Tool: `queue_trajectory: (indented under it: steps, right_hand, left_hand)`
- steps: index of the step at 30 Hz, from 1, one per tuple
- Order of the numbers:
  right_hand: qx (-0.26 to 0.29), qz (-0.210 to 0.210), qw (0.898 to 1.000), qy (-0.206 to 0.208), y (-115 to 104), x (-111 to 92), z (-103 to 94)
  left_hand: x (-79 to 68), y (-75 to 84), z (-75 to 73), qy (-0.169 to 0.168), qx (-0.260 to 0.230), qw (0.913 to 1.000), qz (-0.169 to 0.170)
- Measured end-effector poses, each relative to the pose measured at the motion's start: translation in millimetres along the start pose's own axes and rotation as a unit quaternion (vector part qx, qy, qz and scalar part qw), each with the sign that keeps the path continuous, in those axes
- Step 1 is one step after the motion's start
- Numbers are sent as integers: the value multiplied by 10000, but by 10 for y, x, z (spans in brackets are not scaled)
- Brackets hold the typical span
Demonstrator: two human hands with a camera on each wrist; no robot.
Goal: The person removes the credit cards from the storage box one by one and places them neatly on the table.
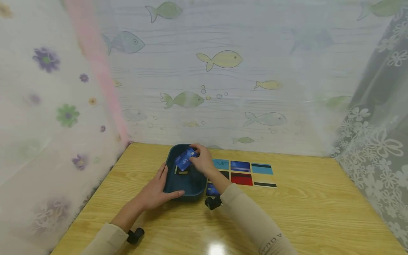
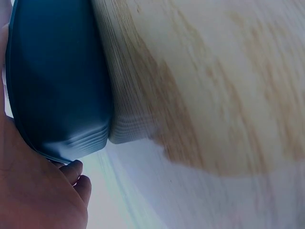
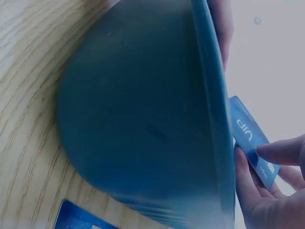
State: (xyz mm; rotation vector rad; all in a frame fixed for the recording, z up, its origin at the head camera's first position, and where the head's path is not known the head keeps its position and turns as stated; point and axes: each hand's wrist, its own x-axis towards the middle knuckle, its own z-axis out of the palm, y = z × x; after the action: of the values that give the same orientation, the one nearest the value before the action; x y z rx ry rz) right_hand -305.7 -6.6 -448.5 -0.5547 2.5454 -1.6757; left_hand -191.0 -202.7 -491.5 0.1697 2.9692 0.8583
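Observation:
A dark blue plastic bin (image 1: 188,186) stands on the table with its open top up. My right hand (image 1: 204,162) pinches a blue VIP card (image 1: 184,161) between thumb and fingers, tilted over the bin's far part. The same blue card (image 3: 248,131) shows beyond the rim in the right wrist view. A dark card with gold marks (image 1: 183,173) lies inside the bin, partly covered by the held card. My left hand (image 1: 154,193) grips the bin's near left corner, thumb along the front rim; its fingertips (image 2: 72,171) show below the rim in the left wrist view.
Right of the bin lie several cards in rows: a light blue VIP card (image 1: 221,164), a blue card (image 1: 240,166), a striped light blue card (image 1: 262,169), a red card (image 1: 241,179), a white striped card (image 1: 265,184) and another blue card (image 1: 211,190). Patterned curtains (image 1: 223,117) surround the table.

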Motion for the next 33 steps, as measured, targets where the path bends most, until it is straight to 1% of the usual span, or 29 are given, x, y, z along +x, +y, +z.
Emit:
queue_trajectory:
  steps: [4, 8, 12, 17, 22, 29, 33]
  right_hand:
    - [228, -82, 9996, -140, -15, -40, -47]
    - [412, -78, 9988, -241, -17, -60, -91]
    - [413, -9, 9988, -252, -12, -78, -135]
    - [567, 4, 9981, -227, -26, -124, -186]
    - [599, 63, 9981, -140, -32, -159, -221]
    - [410, 202, 9989, -60, 2, -218, -289]
    - [407, 242, 9989, -4, 36, -239, -341]
  left_hand:
    - [-3, 13, -7, 14, -26, 10000, 18]
    - [0, 17, -11, 9, -46, 10000, 13]
    - [4, 13, -13, -5, -34, 10000, -7]
    - [10, 5, -11, -10, -10, 10000, 8]
    - [7, 5, -8, 32, -14, 10000, 56]
    - [-9, 17, -3, 54, -24, 10000, 54]
    - [-16, 29, -8, 55, -38, 10000, 39]
